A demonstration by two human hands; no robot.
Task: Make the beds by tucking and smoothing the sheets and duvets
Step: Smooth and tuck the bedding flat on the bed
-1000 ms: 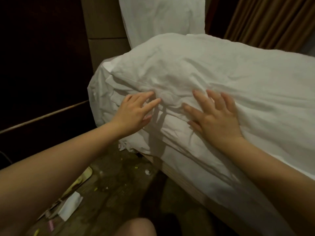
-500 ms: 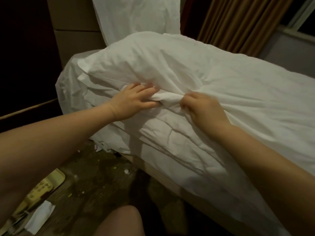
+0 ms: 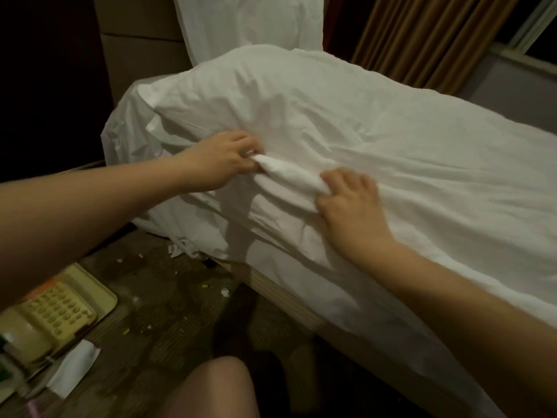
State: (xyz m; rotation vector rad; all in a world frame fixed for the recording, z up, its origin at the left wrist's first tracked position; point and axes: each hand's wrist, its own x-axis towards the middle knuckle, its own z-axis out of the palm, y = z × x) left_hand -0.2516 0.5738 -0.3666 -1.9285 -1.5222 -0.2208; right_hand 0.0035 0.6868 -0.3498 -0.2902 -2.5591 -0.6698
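Left hand (image 3: pixel 224 159) pinches one end of a bunched fold of the white duvet (image 3: pixel 376 140); right hand (image 3: pixel 349 203) grips the other end. The fold stretches between them.

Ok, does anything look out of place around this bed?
Yes. A beige telephone lies on the floor beside the bed, with paper scraps scattered nearby. On the bed, the duvet is bunched into a thick ridge, gripped by the left hand and right hand, so that edge isn't smooth yet.
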